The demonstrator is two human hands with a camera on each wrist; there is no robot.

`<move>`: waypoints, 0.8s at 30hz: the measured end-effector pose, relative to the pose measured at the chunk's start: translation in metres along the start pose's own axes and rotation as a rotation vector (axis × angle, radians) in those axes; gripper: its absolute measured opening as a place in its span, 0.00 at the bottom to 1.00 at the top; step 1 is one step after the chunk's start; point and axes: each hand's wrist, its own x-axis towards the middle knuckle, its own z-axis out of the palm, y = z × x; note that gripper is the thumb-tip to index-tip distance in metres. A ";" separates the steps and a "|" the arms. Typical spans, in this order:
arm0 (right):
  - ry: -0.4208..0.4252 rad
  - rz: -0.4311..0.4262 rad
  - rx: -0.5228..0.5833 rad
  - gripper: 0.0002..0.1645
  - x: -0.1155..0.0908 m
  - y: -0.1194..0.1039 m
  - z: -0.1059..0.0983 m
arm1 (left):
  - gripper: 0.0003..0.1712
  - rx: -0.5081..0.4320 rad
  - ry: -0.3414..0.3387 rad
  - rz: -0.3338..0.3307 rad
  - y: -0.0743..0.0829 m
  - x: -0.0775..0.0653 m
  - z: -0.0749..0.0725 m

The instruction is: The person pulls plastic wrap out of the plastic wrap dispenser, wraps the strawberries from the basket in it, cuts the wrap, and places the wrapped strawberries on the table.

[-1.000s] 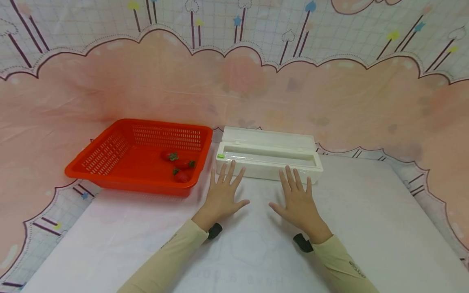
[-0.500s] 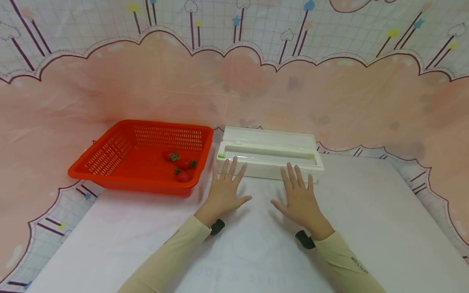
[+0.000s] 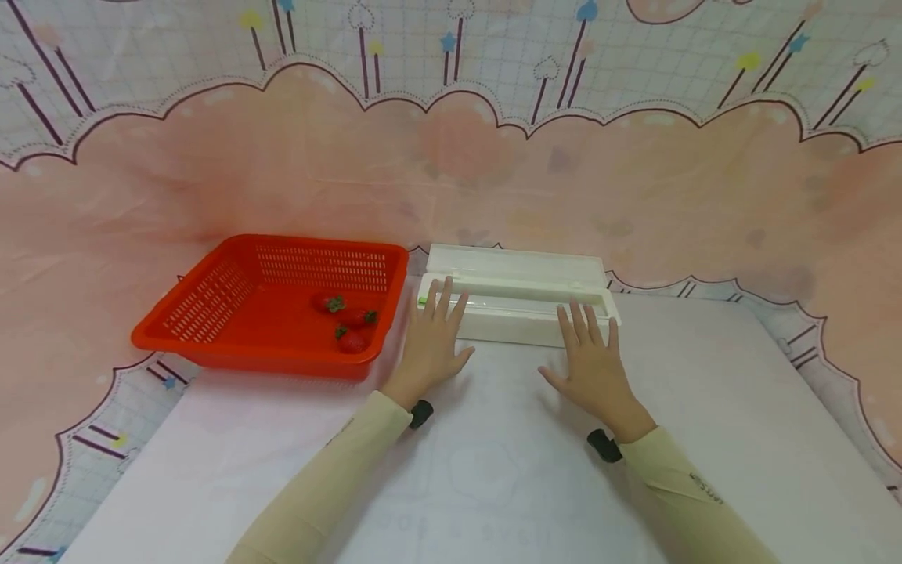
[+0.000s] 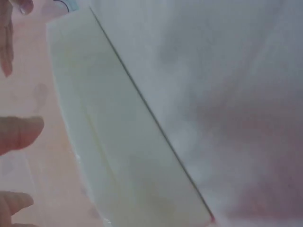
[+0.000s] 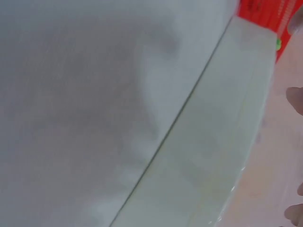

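A long white cling film dispenser [image 3: 507,329] stands at the back middle, its lid [image 3: 517,266] raised and clear film lying in its trough. A green slider [image 3: 421,301] sits at its left end. My left hand [image 3: 430,345], fingers straight and spread, reaches over the dispenser's left part in the head view. My right hand [image 3: 595,376], spread likewise, has its fingertips over the right end. Neither hand holds anything; whether they touch the dispenser I cannot tell. Both wrist views show its plain front face [image 4: 123,123] with fingertips [image 5: 294,99] beyond its top edge.
A red slotted basket [image 3: 247,313] stands left of the dispenser. Several strawberries [image 3: 352,340] lie in its right side. A white cloth [image 3: 493,470] covers the table, and a patterned backdrop [image 3: 451,172] rises behind. Black devices [image 3: 604,445] are on both wrists.
Both hands have moved forward, now overlapping more of the dispenser. The right hand has also shifted right, widening the gap between them. Basket, strawberries and dispenser have stayed put.
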 end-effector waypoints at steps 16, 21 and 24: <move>0.191 -0.173 -0.176 0.54 0.027 0.074 0.022 | 0.26 0.015 0.188 -0.047 -0.022 0.025 0.018; 0.242 -0.220 -0.192 0.46 0.028 0.085 0.028 | 0.14 0.075 0.273 -0.015 -0.026 0.025 0.024; 0.272 -0.244 -0.183 0.41 0.030 0.088 0.030 | 0.10 0.106 0.297 -0.008 -0.028 0.026 0.027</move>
